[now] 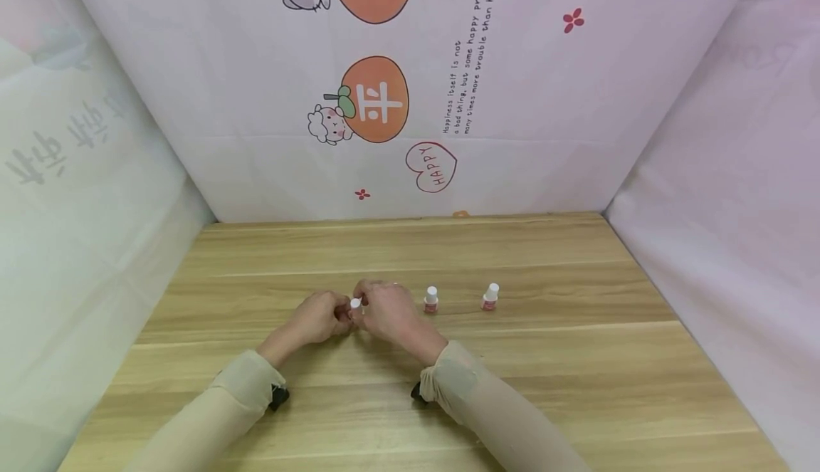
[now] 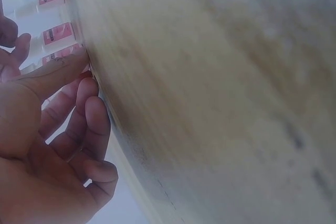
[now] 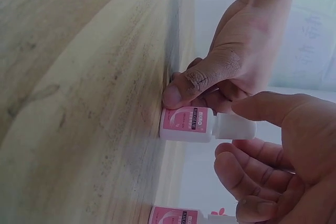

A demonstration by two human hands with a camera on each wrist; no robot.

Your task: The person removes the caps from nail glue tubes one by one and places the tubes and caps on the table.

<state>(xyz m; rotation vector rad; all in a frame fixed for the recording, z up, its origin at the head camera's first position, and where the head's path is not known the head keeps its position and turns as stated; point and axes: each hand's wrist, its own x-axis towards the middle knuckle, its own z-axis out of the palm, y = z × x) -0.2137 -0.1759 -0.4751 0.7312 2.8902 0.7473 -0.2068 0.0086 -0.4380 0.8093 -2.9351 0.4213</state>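
Observation:
A small white glue bottle [image 3: 186, 124] with a pink label stands upright on the wooden table [image 1: 359, 415], between my two hands. Low on its body, the left hand [image 1: 322, 317] grips it with thumb and fingers against the table. The right hand [image 1: 392, 312] has its thumb and index finger at either side of the white cap [image 3: 236, 126]. To the right of my hands stand two more capped bottles of the same kind, a nearer bottle [image 1: 431, 300] and a farther bottle [image 1: 490, 297]. Part of the gripped bottle is hidden behind the fingers.
A white printed cloth wall [image 1: 525, 144] rises behind the table's back edge. White cloth also hangs at the left side [image 1: 96, 194] and right side [image 1: 717, 194]. Black straps show under both beige sleeves [image 1: 243, 386].

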